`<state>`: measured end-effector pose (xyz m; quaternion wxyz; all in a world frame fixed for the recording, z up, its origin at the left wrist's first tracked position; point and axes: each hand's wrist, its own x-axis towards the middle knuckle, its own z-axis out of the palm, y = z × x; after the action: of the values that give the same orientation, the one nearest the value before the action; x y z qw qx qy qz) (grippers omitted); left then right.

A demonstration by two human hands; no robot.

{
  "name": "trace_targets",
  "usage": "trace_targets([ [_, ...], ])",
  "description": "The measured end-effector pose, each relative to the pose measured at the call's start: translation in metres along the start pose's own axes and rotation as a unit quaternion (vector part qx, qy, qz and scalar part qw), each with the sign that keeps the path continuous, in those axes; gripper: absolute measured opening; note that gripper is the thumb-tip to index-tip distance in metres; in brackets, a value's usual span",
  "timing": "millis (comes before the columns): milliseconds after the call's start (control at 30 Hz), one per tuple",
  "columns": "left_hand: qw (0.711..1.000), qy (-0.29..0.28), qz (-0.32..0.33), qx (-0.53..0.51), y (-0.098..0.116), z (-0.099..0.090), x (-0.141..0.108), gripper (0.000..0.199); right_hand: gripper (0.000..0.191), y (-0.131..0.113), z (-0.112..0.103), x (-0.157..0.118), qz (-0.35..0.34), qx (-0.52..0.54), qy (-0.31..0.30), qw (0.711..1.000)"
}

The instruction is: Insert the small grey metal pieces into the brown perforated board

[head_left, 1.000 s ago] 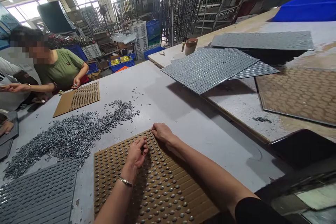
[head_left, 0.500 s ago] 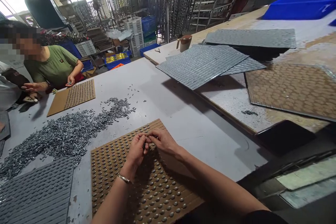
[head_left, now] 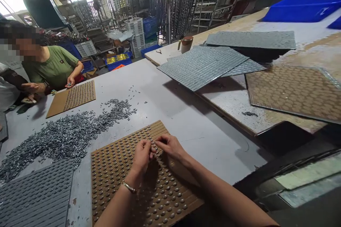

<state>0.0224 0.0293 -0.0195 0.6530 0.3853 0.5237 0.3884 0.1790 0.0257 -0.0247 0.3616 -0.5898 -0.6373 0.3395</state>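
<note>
A brown grooved board [head_left: 160,127] lies in front of me, with rows of small shiny oval metal pieces [head_left: 106,181] over most of it. Above its upper right part, my left hand [head_left: 142,154] is closed with curled fingers around small metal pieces, mostly hidden in the palm. Just to its right, my right hand [head_left: 170,146] is closed in a pinch, its fingertips close to the left fingers. What the pinch holds is too small to make out. Bare grooves show along the board's right side, partly under my right forearm.
A long heap of loose metal pieces [head_left: 61,134] spreads across the white table [head_left: 157,95]. A grey grooved board [head_left: 34,198] lies at lower left. Across the table, a person in a green shirt [head_left: 53,65] works at another brown board [head_left: 77,95]. Grey sheets [head_left: 202,67] overhang the right-hand table.
My hands have moved slightly apart; the right fingertips have come away from the left fingers. The view has shifted a little.
</note>
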Motion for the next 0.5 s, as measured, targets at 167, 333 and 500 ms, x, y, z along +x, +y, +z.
trace_targets([
  [167,0.992,0.043,-0.041,-0.114,0.010,-0.017,0.015,0.043,0.024,0.007,-0.002,0.051,0.021,-0.222,-0.039,0.974],
  [333,0.986,0.046,-0.043,-0.156,0.011,-0.024,0.017,0.034,0.027,0.005,0.006,0.075,0.021,-0.256,-0.102,0.961],
  [500,0.982,0.046,-0.050,-0.177,0.008,-0.025,0.021,0.030,0.023,0.002,0.009,0.088,0.028,-0.281,-0.129,0.950],
])
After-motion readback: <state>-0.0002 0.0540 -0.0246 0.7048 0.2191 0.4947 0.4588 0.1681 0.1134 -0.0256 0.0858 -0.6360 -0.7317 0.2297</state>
